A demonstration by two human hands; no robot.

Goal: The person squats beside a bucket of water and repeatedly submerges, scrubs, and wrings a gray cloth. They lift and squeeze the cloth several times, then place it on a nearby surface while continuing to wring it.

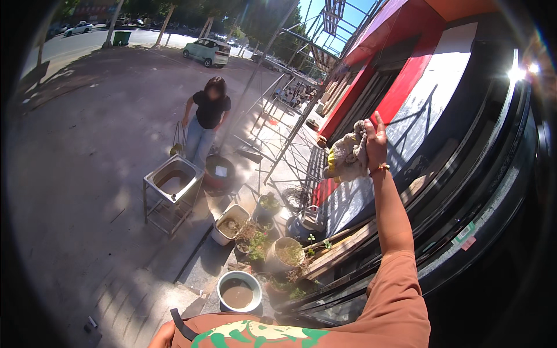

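My right hand (377, 139) is stretched out at the upper right, with a red and gold band on its wrist. It grips a soiled, shaggy grey cloth (348, 158) with yellow parts; a finger or two stick up past the cloth. Behind it are the red and white wall panels (417, 82) of a building front. At the lower left edge of my brown shirt, a small part of my left arm or hand (162, 335) shows; its fingers cannot be made out. Below me stands a pale round basin (239, 291) of murky water.
Potted plants and buckets (285, 254) crowd the ground ahead, beside long wooden boards (339, 252). A metal sink on a stand (174, 178) is at left, near a person (211, 108) holding a bag. Metal scaffolding (283, 126) rises beyond. Dark window frames (474, 174) run along the right.
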